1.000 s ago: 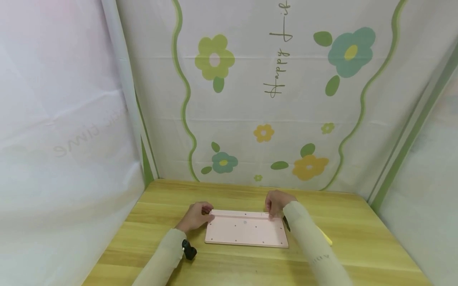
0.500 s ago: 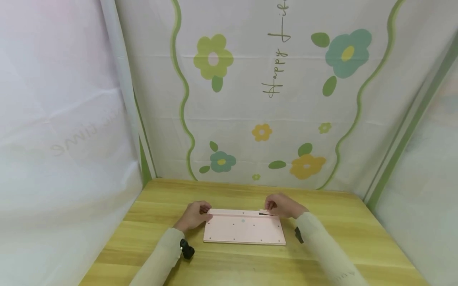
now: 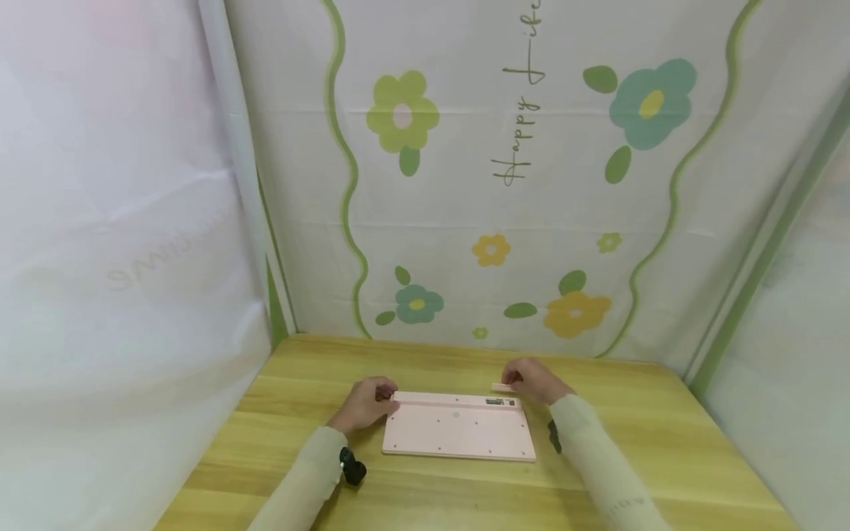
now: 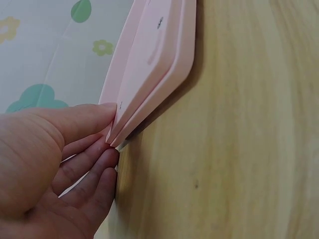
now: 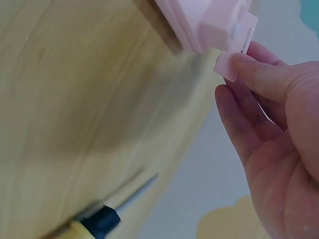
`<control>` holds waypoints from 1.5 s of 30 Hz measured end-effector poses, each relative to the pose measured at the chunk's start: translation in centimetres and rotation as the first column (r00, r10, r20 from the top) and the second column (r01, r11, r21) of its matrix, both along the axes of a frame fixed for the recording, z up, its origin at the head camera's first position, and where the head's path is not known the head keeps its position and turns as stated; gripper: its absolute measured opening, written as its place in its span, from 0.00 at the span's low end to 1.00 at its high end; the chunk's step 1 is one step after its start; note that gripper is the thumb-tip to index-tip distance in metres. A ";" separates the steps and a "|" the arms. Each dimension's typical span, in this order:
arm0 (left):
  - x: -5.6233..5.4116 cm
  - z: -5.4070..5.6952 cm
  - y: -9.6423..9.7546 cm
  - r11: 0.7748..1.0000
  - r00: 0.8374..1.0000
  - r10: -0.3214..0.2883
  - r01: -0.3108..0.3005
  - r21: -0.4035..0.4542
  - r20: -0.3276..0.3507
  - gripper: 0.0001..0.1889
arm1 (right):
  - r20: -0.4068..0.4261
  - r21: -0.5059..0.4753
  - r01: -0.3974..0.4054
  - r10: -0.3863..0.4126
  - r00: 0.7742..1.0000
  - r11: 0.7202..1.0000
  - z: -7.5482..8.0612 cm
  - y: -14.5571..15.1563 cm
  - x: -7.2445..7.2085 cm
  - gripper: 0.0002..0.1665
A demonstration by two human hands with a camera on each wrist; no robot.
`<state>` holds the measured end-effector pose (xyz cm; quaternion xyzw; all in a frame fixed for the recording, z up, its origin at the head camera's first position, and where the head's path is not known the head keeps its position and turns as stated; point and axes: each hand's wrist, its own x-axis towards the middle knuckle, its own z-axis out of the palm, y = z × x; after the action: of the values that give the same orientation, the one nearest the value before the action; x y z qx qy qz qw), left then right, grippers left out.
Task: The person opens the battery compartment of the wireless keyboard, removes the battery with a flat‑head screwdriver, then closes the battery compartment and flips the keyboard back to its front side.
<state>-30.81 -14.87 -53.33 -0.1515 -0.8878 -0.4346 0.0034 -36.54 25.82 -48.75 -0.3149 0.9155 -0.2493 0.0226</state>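
The pink board (image 3: 458, 435) lies on the desk (image 3: 458, 501) at 6 o'clock in the head view. My left hand (image 3: 364, 404) pinches its 10 o'clock corner; my right hand (image 3: 534, 380) pinches a small cover (image 3: 501, 386) near its 1 o'clock edge. 1 screwdriver (image 5: 102, 219) lies at 7 o'clock in the right wrist view.

Curtained-off booth, room type unclear — flower-printed cloth (image 3: 458, 177) behind, pale sheets (image 3: 119, 221) flanking, wood-grain table (image 3: 451, 505).
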 end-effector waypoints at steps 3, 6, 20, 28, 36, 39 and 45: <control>0.0 -0.2 0.1 1.000 1.000 0.003 -0.003 -0.001 0.000 0.13 | 0.005 -0.004 0.003 -0.003 1.000 1.000 -0.9 0.0 -0.2 0.09; 0.0 -0.2 0.1 1.000 1.000 0.004 -0.004 -0.003 -0.006 0.12 | 0.027 -0.011 0.024 -0.024 0.999 1.000 -1.4 -0.1 -0.2 0.10; -0.1 -0.4 0.5 1.000 1.000 -0.013 0.013 0.006 -0.013 0.13 | -0.012 0.061 0.155 -0.155 0.988 0.986 -0.3 1.7 0.8 0.14; 0.0 -0.3 0.1 1.000 1.000 0.011 -0.011 0.023 -0.013 0.14 | -0.036 0.093 0.172 -0.169 0.985 0.981 2.2 6.6 2.6 0.19; -0.2 -0.3 -0.1 0.999 1.000 0.015 -0.015 0.032 -0.007 0.13 | -0.005 0.077 0.229 -0.230 0.973 0.970 0.8 11.8 5.9 0.22; 0.0 -0.2 0.0 0.999 1.000 0.010 -0.010 0.033 -0.009 0.13 | 0.045 0.063 0.267 -0.270 0.962 0.962 -0.4 12.9 7.2 0.22; 0.0 -0.1 0.1 0.999 1.000 0.016 -0.015 0.042 -0.009 0.13 | 0.092 0.030 0.320 -0.322 0.942 0.947 -1.8 13.3 8.2 0.23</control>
<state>-30.77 -14.76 -53.40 -0.1465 -0.8796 -0.4525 0.0139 -28.34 39.15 -50.60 -0.1491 0.9543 -0.2576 0.0280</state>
